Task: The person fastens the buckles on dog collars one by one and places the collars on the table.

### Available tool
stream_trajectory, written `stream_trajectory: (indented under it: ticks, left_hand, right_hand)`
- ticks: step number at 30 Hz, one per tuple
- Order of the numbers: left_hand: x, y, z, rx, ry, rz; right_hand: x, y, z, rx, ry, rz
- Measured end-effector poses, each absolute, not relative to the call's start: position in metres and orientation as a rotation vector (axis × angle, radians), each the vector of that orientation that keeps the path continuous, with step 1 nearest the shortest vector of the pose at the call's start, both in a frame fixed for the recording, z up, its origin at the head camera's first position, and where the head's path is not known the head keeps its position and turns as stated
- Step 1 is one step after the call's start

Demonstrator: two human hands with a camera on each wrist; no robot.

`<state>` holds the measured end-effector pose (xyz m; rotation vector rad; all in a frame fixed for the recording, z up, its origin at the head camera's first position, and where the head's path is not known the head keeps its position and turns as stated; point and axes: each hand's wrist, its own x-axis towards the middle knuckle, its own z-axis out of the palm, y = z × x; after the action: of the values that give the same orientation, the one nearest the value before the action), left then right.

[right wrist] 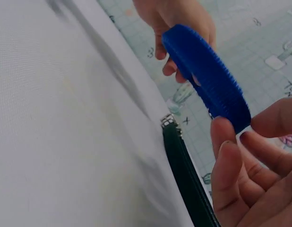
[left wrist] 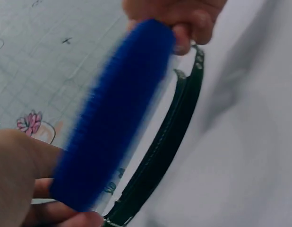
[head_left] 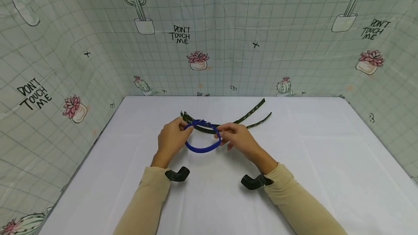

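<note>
A blue collar [head_left: 202,150], bent into a closed loop, is held up between both hands above the table. My left hand [head_left: 171,137] pinches the loop's left side between thumb and fingers. On the opposite side my right hand [head_left: 241,140] pinches the band with thumb and fingertips. The right wrist view shows the wide blue band [right wrist: 210,71] with a ridged edge; in the left wrist view the band [left wrist: 115,113] is blurred. Behind the loop lie two dark green collars [head_left: 253,111] with eyelets and metal buckles [right wrist: 168,121], partly hidden by the blue collar and the hands.
A white cloth covers the table [head_left: 310,162]. Grid-patterned curtains [head_left: 228,21] with cactus drawings stand at its back and sides. A black wrist device sits at each cuff, the left one [head_left: 177,174] and the right one [head_left: 256,182].
</note>
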<state>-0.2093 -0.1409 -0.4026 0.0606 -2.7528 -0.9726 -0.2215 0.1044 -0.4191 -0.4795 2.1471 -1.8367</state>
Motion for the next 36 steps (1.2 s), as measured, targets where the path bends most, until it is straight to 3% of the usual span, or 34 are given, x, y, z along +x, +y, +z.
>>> stream_trajectory:
  ticks: [19, 36]
  left_hand:
    - [-0.212, -0.170, -0.401, 0.230, -3.009, -0.744]
    - [-0.215, -0.183, -0.403, 0.320, -3.174, -0.621]
  right_hand:
    - [-0.229, 0.063, -0.430, -0.248, 2.242, -1.848]
    - [-0.226, 0.056, -0.438, -0.368, 2.290, -1.677]
